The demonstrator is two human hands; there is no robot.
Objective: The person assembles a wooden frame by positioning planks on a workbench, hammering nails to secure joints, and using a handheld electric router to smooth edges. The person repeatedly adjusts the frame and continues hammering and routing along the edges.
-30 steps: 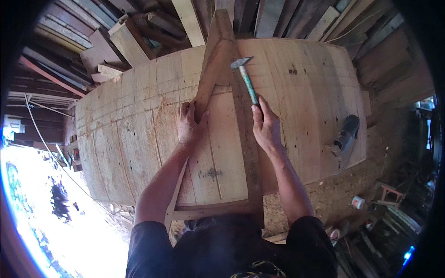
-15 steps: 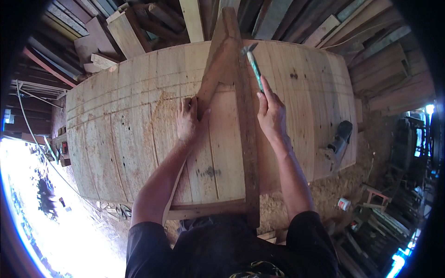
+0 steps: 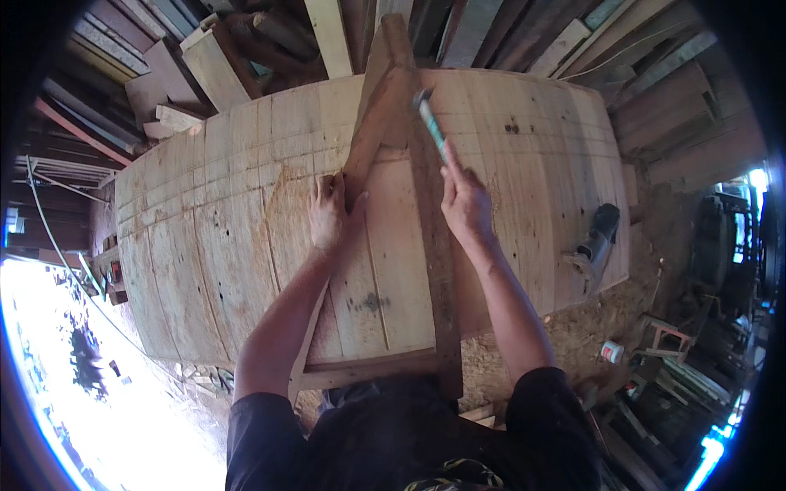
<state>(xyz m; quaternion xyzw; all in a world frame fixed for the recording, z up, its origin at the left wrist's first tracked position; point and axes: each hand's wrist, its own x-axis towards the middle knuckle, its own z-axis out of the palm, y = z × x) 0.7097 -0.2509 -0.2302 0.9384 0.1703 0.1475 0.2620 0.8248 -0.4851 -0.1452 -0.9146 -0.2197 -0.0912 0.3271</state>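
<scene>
A wooden frame (image 3: 434,245), A-shaped with its two members meeting at the far end, lies on a wide plank tabletop (image 3: 524,188). My left hand (image 3: 329,219) has its fingers wrapped round the slanting left member. In my right hand (image 3: 468,206) is a hammer (image 3: 432,129) with a green-and-white handle. Its dark head is slightly blurred and hovers over or touches the upper part of the right-hand member; I cannot tell which.
On the tabletop's right side sits a dark power tool (image 3: 603,233). Boards (image 3: 219,65) lean in stacks beyond the far edge. A white and red tub (image 3: 611,352) stands on the littered ground at right. A pale cable (image 3: 61,237) hangs at left.
My right hand has moved left and slightly down, bringing the hammer head to the frame's right-hand member. My left hand keeps its grip on the left member.
</scene>
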